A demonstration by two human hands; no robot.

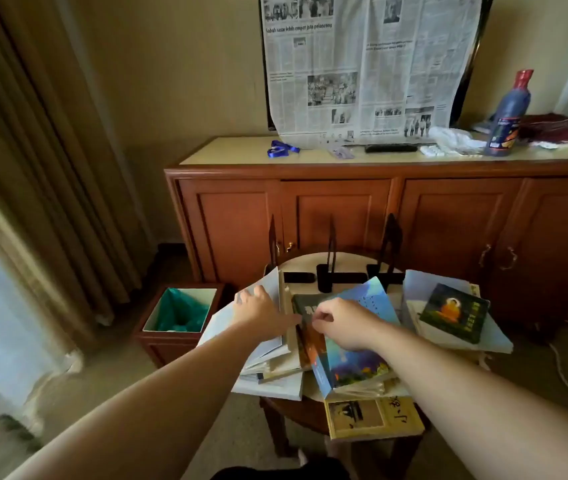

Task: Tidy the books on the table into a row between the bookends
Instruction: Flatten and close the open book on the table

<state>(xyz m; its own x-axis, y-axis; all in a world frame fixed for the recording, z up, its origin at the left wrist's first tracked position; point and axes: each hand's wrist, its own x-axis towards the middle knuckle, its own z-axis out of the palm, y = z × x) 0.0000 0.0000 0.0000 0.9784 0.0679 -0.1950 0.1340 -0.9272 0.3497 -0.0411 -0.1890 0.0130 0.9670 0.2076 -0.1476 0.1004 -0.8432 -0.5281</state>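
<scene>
The left hand (258, 315) is laid with its fingers fairly straight against the pale cover of a tilted white book (261, 299), which is propped up on edge at the left side of the small round table (351, 259). Just to the right of that hand, the right hand (339, 323) is seen with its fingers curled, pinching the top edge of a dark book (305, 303) (its spine shows orange lower down) that lies between the white book and a blue-covered book (362, 341). The blue-covered book passes under the right wrist and slopes toward the person. Nearer the person than the right hand, a yellowish book (372, 419) overhangs the table's front edge. Well to the right of the right hand, a green book with an orange figure (455, 317) rests on a stack of pale books (448, 341). Beyond both hands, three black bookends (331, 268) stand upright on the bare far part of the table, apart from all the books. To the left of the left hand, on the floor, a bin with a green liner (182, 311) is visible.
</scene>
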